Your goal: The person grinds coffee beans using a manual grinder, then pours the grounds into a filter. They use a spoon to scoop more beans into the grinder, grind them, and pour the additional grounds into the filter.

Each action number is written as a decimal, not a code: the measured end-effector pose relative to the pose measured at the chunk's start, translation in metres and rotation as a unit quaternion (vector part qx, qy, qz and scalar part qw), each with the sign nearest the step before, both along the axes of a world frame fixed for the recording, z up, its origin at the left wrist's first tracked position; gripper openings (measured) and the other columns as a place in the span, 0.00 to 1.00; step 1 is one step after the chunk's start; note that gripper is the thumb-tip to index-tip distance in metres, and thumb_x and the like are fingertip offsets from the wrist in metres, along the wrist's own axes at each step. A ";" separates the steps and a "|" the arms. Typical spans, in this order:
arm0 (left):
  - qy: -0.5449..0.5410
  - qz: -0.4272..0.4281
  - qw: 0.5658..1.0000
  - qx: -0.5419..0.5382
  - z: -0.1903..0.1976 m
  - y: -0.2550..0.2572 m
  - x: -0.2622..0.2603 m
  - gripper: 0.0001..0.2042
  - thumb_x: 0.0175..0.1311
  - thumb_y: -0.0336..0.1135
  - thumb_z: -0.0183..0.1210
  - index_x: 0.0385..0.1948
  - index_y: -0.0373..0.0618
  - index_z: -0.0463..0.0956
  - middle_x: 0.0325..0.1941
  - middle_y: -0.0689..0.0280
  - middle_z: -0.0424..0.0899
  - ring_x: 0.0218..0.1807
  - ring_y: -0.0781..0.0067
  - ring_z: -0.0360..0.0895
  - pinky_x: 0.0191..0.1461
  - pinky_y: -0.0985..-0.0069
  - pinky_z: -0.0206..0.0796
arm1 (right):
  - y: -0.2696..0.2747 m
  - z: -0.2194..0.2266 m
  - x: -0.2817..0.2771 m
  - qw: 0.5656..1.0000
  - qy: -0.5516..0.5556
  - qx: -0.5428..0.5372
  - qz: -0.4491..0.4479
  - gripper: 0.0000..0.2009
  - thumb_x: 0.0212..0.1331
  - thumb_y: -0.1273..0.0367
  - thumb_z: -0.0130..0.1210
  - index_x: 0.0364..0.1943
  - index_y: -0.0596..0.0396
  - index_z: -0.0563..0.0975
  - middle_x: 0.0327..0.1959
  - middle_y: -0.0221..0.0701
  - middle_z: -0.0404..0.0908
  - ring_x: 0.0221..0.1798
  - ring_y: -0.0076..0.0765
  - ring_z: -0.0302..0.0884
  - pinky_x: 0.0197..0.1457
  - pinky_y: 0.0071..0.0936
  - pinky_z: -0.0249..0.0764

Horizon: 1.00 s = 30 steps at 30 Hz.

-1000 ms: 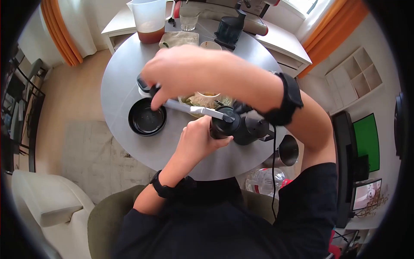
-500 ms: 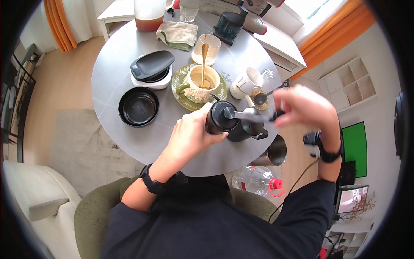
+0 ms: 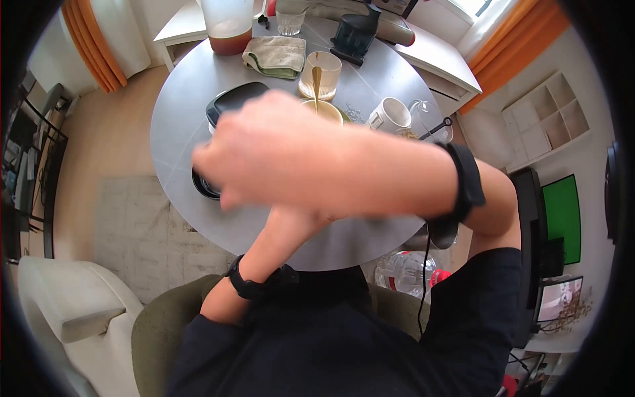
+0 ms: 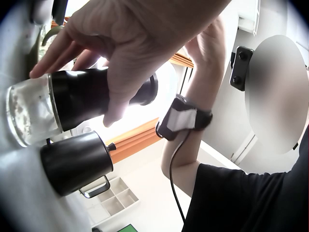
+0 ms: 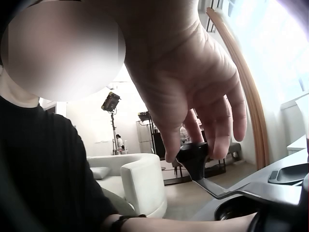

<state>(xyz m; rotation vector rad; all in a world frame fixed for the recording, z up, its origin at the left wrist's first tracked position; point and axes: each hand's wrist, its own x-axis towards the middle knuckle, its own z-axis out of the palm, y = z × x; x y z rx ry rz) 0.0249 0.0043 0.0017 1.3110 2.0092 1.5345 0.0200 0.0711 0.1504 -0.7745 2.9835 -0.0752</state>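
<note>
A black hand coffee grinder (image 4: 79,94) with a clear glass jar (image 4: 31,113) at its bottom stands over the grey table (image 3: 370,238). My left hand (image 4: 116,43) grips the grinder's black body, thumb on one side and fingers on the other. At the outer end of the metal crank arm (image 5: 263,191), my right hand (image 5: 193,92) pinches the black knob (image 5: 193,157) between thumb and fingers. In the head view the blurred right hand (image 3: 258,152) and its forearm cover the grinder and most of the left hand.
Close beside the grinder stands a black lidded pot (image 4: 77,162). Beyond are a cup (image 3: 331,114) with a gold spoon (image 3: 317,83), a ribbed glass (image 3: 322,69), a white mug (image 3: 389,114) and a folded cloth (image 3: 274,56). A black bowl (image 3: 205,190) lies left.
The right hand has swung the crank from the left round to the right side, then back over to the left. The left hand keeps its grip on the grinder.
</note>
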 end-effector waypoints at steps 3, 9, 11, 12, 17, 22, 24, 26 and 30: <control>-0.007 -0.004 0.997 -0.076 0.005 0.002 -0.001 0.22 0.42 0.39 0.72 0.38 0.41 0.75 0.31 0.55 0.82 0.38 0.53 0.82 0.41 0.65 0.72 | 0.039 0.001 -0.036 0.983 -0.016 0.057 -0.171 0.18 0.51 0.54 0.63 0.33 0.55 0.78 0.31 0.37 0.80 0.41 0.46 0.80 0.41 0.39 0.76; -0.032 -0.006 0.999 -0.029 0.012 0.001 0.000 0.22 0.42 0.37 0.71 0.40 0.45 0.72 0.35 0.57 0.83 0.41 0.49 0.80 0.42 0.59 0.72 | 0.159 -0.005 0.001 0.961 -0.014 0.114 -0.254 0.20 0.49 0.55 0.65 0.33 0.56 0.75 0.29 0.38 0.78 0.35 0.44 0.77 0.37 0.35 0.71; -0.044 -0.010 0.999 -0.016 0.012 0.000 0.001 0.22 0.43 0.36 0.71 0.40 0.45 0.72 0.35 0.57 0.83 0.41 0.49 0.80 0.41 0.60 0.72 | 0.163 0.011 0.045 0.946 -0.071 0.042 -0.313 0.21 0.46 0.56 0.68 0.32 0.57 0.73 0.26 0.39 0.77 0.31 0.42 0.77 0.34 0.33 0.71; -0.052 -0.012 0.999 -0.008 0.012 0.000 0.001 0.22 0.43 0.35 0.71 0.41 0.46 0.72 0.34 0.57 0.83 0.40 0.49 0.80 0.41 0.60 0.73 | 0.161 0.019 0.062 0.938 -0.103 0.058 -0.326 0.21 0.44 0.57 0.69 0.32 0.56 0.73 0.24 0.38 0.77 0.29 0.42 0.77 0.33 0.34 0.71; -0.032 -0.011 0.999 -0.020 0.002 0.003 -0.001 0.23 0.43 0.35 0.71 0.43 0.47 0.72 0.33 0.59 0.83 0.38 0.51 0.81 0.39 0.61 0.73 | 0.113 0.039 0.136 0.889 -0.292 0.020 -0.351 0.20 0.39 0.60 0.70 0.33 0.52 0.74 0.27 0.36 0.81 0.31 0.46 0.80 0.34 0.33 0.73; -0.034 -0.010 0.999 -0.009 0.005 0.002 0.000 0.22 0.44 0.35 0.70 0.41 0.46 0.72 0.32 0.58 0.83 0.38 0.48 0.80 0.38 0.60 0.73 | 0.033 0.028 0.153 0.977 -0.192 -0.019 -0.089 0.12 0.46 0.66 0.61 0.31 0.52 0.70 0.20 0.29 0.72 0.27 0.39 0.78 0.31 0.33 0.72; -0.029 -0.003 0.999 -0.030 0.008 0.003 0.000 0.21 0.44 0.35 0.70 0.40 0.46 0.72 0.32 0.57 0.82 0.38 0.46 0.79 0.37 0.59 0.72 | 0.011 0.017 0.138 0.992 -0.121 -0.029 -0.017 0.09 0.47 0.67 0.59 0.28 0.51 0.70 0.18 0.27 0.68 0.23 0.33 0.75 0.27 0.30 0.70; -0.074 -0.008 0.996 -0.044 0.012 0.003 0.002 0.22 0.45 0.32 0.72 0.43 0.39 0.75 0.31 0.56 0.84 0.33 0.70 0.81 0.41 0.73 0.72 | -0.002 0.003 0.110 0.998 -0.028 -0.011 0.048 0.09 0.44 0.68 0.59 0.27 0.52 0.71 0.17 0.26 0.66 0.20 0.29 0.72 0.24 0.26 0.68; 0.064 -0.017 0.997 0.043 -0.010 0.003 -0.002 0.22 0.46 0.38 0.72 0.42 0.39 0.76 0.31 0.59 0.84 0.31 0.68 0.80 0.40 0.73 0.72 | -0.004 0.002 0.034 0.997 -0.014 -0.027 0.069 0.13 0.45 0.63 0.62 0.26 0.59 0.74 0.21 0.37 0.78 0.25 0.43 0.80 0.26 0.37 0.74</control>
